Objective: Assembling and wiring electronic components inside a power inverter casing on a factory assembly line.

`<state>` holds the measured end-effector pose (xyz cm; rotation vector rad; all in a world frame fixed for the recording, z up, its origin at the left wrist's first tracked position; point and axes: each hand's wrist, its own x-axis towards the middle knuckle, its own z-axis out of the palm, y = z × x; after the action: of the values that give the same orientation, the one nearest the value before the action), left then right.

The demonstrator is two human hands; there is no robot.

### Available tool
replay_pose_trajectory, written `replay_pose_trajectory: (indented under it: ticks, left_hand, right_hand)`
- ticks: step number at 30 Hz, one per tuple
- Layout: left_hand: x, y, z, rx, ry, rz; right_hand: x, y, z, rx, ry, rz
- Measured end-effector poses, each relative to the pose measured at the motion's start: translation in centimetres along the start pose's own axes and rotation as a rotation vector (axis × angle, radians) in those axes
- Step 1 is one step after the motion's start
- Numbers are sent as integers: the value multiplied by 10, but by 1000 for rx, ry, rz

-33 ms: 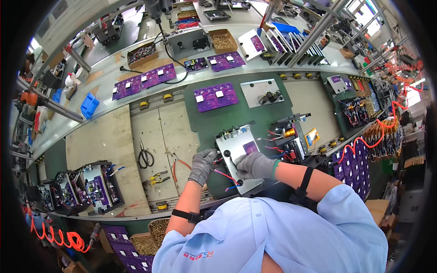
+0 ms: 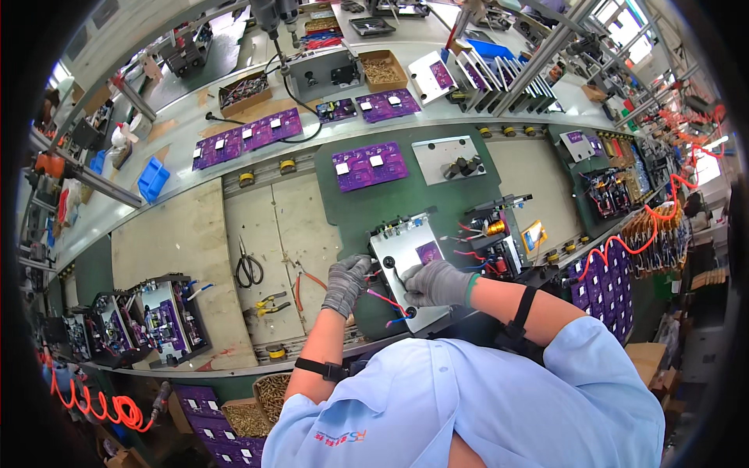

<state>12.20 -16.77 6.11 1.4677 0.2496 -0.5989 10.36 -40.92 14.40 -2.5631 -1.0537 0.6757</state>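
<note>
A silver metal plate (image 2: 407,248) with a small purple circuit board (image 2: 428,253) on it lies in front of me, electronic parts along its far edge. Grey knitted gloves cover both hands. At the plate's left edge, my left hand (image 2: 348,282) is closed, its fingertips hidden against dark parts. My right hand (image 2: 441,284) rests over the plate with curled fingers, pinching a black wire (image 2: 399,277) that runs from a round black grommet (image 2: 389,263). Pink and blue wires (image 2: 390,302) stick out below, between the hands.
Right of the plate stands an open assembly with a copper coil (image 2: 495,227). Beyond it lie a double purple board (image 2: 370,166) and another metal plate (image 2: 437,160). Yellow pliers (image 2: 272,304), red-handled pliers (image 2: 299,290) and black scissors (image 2: 249,269) lie left; several assemblies (image 2: 166,316) stand farther left.
</note>
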Motion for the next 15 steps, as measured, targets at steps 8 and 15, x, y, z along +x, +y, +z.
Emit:
replay_pose_trajectory:
  ticks: [8, 15]
  left_hand:
    - [7, -24, 5, -386, -120, -24]
    - [6, -18, 6, -658, -455, -155]
  right_hand:
    - [4, -8, -2, -50, -52, 63]
    - [6, -17, -8, -32, -33, 35]
